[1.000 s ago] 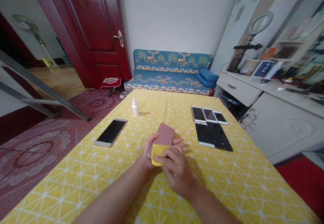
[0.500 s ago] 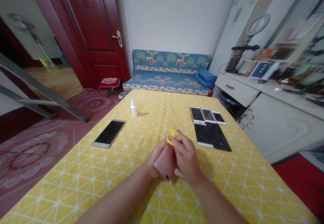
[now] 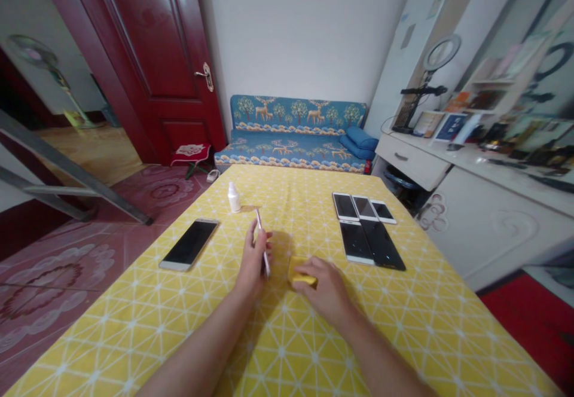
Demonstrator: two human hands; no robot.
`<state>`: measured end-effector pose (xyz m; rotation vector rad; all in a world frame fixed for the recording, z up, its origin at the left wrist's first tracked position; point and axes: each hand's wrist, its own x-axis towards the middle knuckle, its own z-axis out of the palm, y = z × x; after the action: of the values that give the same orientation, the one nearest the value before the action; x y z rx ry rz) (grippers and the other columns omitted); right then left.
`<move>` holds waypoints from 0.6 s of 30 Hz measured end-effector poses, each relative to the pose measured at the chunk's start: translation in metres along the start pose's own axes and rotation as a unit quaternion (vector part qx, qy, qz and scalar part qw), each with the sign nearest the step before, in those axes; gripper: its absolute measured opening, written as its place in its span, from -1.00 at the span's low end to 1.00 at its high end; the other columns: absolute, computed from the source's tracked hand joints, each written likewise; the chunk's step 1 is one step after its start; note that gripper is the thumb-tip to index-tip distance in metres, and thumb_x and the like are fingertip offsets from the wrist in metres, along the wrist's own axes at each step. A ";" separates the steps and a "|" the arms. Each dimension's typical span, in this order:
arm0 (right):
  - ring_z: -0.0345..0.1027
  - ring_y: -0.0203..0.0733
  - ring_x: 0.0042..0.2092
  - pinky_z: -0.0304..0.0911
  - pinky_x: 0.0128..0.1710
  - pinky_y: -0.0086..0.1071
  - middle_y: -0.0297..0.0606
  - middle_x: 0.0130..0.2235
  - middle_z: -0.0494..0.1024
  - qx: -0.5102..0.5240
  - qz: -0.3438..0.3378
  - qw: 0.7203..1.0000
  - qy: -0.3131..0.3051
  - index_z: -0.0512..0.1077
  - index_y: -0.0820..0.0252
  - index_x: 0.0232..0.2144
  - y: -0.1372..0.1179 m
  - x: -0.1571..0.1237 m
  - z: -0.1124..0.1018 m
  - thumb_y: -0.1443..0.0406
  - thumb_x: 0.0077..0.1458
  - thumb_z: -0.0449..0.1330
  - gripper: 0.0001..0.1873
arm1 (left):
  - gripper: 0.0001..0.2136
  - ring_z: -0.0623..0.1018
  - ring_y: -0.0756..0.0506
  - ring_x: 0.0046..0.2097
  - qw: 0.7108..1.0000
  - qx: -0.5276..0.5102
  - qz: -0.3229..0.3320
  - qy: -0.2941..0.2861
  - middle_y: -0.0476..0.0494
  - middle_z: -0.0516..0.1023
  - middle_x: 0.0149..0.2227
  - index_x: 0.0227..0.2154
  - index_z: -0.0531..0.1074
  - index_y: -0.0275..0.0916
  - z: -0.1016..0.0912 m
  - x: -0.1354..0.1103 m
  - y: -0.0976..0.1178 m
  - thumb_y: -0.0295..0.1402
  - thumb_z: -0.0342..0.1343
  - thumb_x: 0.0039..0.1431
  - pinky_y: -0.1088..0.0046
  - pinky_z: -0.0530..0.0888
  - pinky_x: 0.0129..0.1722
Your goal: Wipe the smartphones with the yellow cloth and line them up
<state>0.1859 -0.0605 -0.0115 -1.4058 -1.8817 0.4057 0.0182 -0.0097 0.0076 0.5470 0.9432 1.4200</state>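
Matt woven tablecloth [image 3: 112, 325], soft fabric wipe [image 3: 301, 270], glossy glass phone screen [image 3: 189, 244], metal phone edge [image 3: 261, 244] (faintly shiny)

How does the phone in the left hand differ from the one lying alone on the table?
The phone in the left hand stands on edge, while the lone phone lies flat on the yellow tablecloth. The held phone shows only its thin side; the lone phone shows its dark screen. Both are slim, with pale edges.
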 end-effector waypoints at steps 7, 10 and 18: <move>0.39 -0.04 0.00 0.30 0.00 -0.10 -0.11 0.03 0.48 0.140 0.059 0.988 0.032 0.10 0.11 0.24 -0.014 -0.005 0.007 0.19 0.11 0.19 -0.32 | -0.23 0.43 -0.19 0.11 0.988 0.077 0.089 -0.097 -0.17 0.41 0.11 0.25 0.06 -0.03 0.004 -0.005 -0.020 -0.42 0.24 -0.04 0.26 0.40 0.03; 0.23 0.05 0.18 0.22 0.10 -0.02 -0.02 0.21 0.27 0.149 0.074 0.985 0.045 -0.01 0.11 0.28 -0.008 -0.005 0.012 0.22 -0.01 0.28 -0.13 | -0.25 0.34 -0.19 0.20 0.984 0.054 0.049 -0.164 -0.14 0.33 0.20 0.26 0.06 -0.02 0.013 -0.022 -0.027 -0.46 0.20 -0.01 0.22 0.28 0.17; -0.02 0.07 0.30 0.09 0.20 0.06 -0.04 0.29 0.03 0.118 0.052 0.989 0.074 -0.13 0.02 0.31 -0.005 -0.008 0.015 0.38 -0.11 0.25 -0.01 | -0.30 0.18 -0.15 0.30 0.946 -0.011 -0.059 -0.320 -0.01 0.16 0.31 0.30 -0.06 0.13 0.020 -0.047 -0.027 -0.28 0.12 0.15 0.19 0.11 0.27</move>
<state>0.1726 -0.0673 -0.0209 -1.3392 -1.5897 0.5409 0.0545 -0.0546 0.0070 0.8536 0.4262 1.0373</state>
